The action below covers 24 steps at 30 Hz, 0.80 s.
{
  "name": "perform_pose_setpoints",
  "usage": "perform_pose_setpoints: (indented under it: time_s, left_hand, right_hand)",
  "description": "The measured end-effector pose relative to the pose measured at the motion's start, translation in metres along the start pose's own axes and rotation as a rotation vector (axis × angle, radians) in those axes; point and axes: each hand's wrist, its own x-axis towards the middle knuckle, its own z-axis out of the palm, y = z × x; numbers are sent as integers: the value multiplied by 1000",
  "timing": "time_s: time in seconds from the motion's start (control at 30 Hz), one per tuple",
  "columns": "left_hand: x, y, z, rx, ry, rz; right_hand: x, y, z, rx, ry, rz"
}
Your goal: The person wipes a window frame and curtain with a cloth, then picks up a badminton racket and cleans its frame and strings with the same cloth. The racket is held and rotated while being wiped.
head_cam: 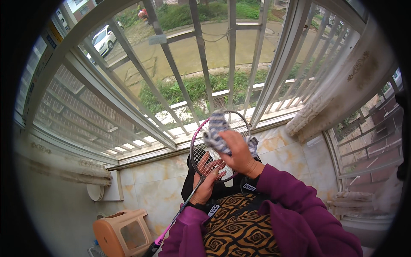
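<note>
A badminton racket [193, 141] with a pink and dark frame lies over my lap, its pink and black handle slanting down to the lower left. My left hand [205, 186] holds it where the shaft meets the head, with fingers spread behind the strings. Above the string bed, my right hand [239, 152] grips a striped grey and white cloth [216, 128]. The cloth overlaps the upper part of the racket head, and part of it hangs past the right side of the hand. Whether it presses on the strings cannot be told.
An orange and beige plastic stool [110, 236] lies on its side at lower left. Ahead stand sliding windows with metal bars [202, 51] above a marbled tile wall [154, 175]. Curtains [340, 86] hang at both sides. Outside are a white car and greenery.
</note>
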Motion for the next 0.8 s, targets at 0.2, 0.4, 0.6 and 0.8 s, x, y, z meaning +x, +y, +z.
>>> perform_pose_setpoints:
  time_s: [0.2, 0.4, 0.6, 0.8]
  left_hand:
    - [1, -3, -8, 60, 1, 31]
    - [-8, 4, 2, 108, -13, -46]
    - [-4, 1, 0, 151, -6, 12]
    - [-10, -3, -12, 747, 61, 233]
  right_hand:
    - [11, -17, 11, 130, -85, -111]
    - [33, 33, -13, 5, 230, 261]
    - [30, -17, -19, 56, 135, -44]
    - [39, -71, -21, 76, -107, -407]
